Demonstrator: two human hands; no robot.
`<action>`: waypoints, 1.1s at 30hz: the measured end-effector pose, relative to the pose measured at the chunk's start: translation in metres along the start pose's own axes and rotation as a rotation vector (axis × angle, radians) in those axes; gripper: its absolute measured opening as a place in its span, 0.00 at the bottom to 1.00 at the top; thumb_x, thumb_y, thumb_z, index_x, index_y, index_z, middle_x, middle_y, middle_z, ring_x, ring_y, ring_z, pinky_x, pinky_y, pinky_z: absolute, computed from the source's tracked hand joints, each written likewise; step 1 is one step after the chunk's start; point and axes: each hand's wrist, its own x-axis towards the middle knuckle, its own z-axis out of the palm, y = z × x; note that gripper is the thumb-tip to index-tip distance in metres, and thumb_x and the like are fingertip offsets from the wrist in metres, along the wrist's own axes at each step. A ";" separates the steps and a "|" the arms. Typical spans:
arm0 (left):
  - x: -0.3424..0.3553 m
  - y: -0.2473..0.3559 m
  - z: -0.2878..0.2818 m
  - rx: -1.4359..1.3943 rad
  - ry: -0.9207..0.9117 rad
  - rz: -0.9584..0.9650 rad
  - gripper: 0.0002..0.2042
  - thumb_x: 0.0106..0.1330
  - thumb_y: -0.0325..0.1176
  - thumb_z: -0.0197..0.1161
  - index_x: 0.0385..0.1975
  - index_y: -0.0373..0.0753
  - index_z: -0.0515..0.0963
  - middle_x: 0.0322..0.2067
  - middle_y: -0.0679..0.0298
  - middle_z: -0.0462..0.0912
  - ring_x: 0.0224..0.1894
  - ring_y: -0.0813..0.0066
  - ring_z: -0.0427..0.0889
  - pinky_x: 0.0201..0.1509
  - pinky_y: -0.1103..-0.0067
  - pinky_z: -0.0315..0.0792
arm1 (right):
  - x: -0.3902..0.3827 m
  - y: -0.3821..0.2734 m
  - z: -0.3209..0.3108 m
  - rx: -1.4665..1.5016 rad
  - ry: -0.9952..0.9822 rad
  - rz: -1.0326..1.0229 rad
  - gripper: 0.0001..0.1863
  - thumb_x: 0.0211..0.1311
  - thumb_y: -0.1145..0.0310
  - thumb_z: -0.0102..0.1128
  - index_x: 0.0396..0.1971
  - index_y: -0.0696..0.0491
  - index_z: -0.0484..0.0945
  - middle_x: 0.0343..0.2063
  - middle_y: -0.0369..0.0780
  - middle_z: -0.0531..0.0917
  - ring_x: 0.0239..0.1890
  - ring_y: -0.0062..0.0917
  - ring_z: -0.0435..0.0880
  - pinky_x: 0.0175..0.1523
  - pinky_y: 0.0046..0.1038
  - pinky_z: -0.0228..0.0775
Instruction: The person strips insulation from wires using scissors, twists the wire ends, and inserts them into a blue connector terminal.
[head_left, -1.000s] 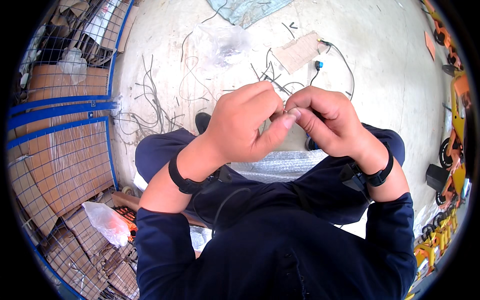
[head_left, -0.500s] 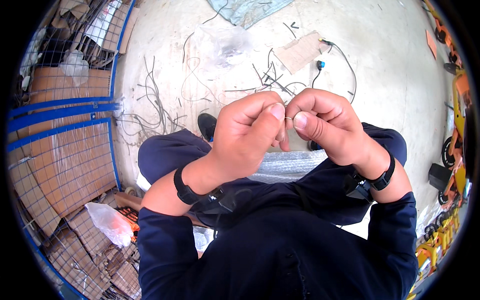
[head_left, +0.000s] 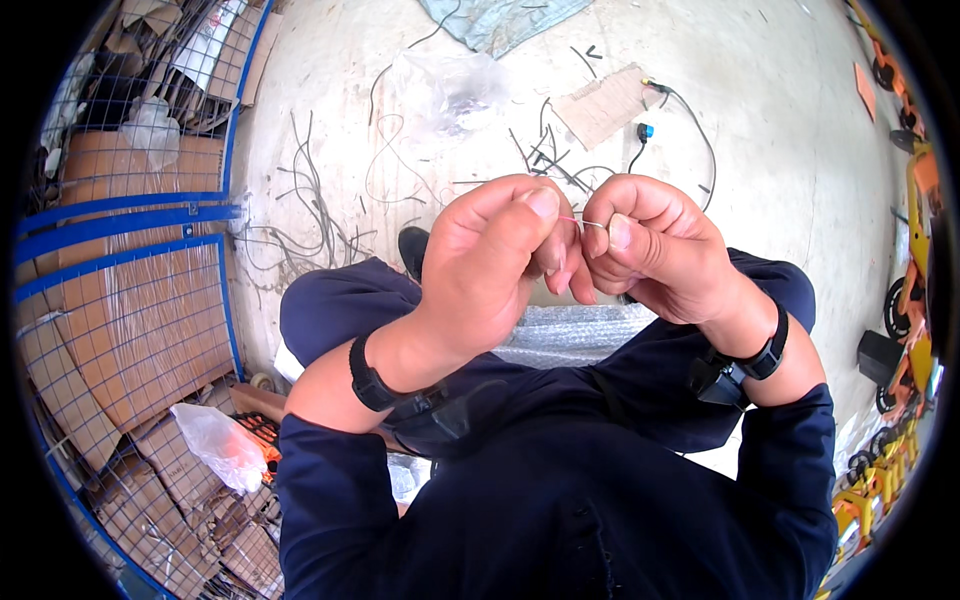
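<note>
A thin wire (head_left: 584, 222), reddish at its left and pale at its right, spans the small gap between my two hands. My left hand (head_left: 490, 262) pinches one end of it between thumb and forefinger, its other fingers loosely curled. On the other side, my right hand (head_left: 668, 252) pinches the pale end with thumb and forefinger. The fingers hide how much wire lies inside each grip. Both hands are held up above my knees, close together. Beyond them, loose black cable pieces (head_left: 550, 162) lie scattered on the floor.
Grey wires (head_left: 312, 195) sprawl at the left. Farther off lie a clear plastic bag (head_left: 450, 85), a cardboard piece (head_left: 606, 108) and a cable with a blue connector (head_left: 644, 132). A blue mesh cage (head_left: 226, 150) of cardboard stands left; orange and yellow wheeled items (head_left: 912, 290) line the right.
My hands have moved slightly apart, so more of the thin wire shows between them. The left hand has shifted a little to the left.
</note>
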 end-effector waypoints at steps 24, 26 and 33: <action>0.012 0.004 -0.019 1.017 -0.133 0.373 0.03 0.62 0.26 0.60 0.31 0.34 0.78 0.26 0.61 0.81 0.27 0.74 0.78 0.32 0.81 0.70 | -0.009 -0.023 -0.006 -0.595 0.053 -0.006 0.09 0.69 0.68 0.48 0.38 0.57 0.74 0.26 0.32 0.76 0.29 0.13 0.70 0.35 0.16 0.63; 0.009 0.010 -0.018 1.018 -0.112 0.284 0.03 0.62 0.27 0.60 0.30 0.34 0.78 0.26 0.62 0.80 0.26 0.75 0.77 0.32 0.82 0.69 | -0.010 -0.025 -0.005 -0.587 0.026 0.016 0.08 0.69 0.69 0.49 0.38 0.58 0.74 0.30 0.32 0.78 0.31 0.13 0.71 0.39 0.18 0.65; 0.021 0.002 -0.017 1.098 0.061 0.682 0.04 0.61 0.29 0.62 0.30 0.35 0.77 0.22 0.65 0.74 0.23 0.73 0.72 0.31 0.81 0.67 | -0.007 -0.028 -0.001 -0.596 0.125 0.012 0.07 0.65 0.73 0.54 0.36 0.59 0.78 0.32 0.34 0.81 0.33 0.13 0.74 0.41 0.17 0.66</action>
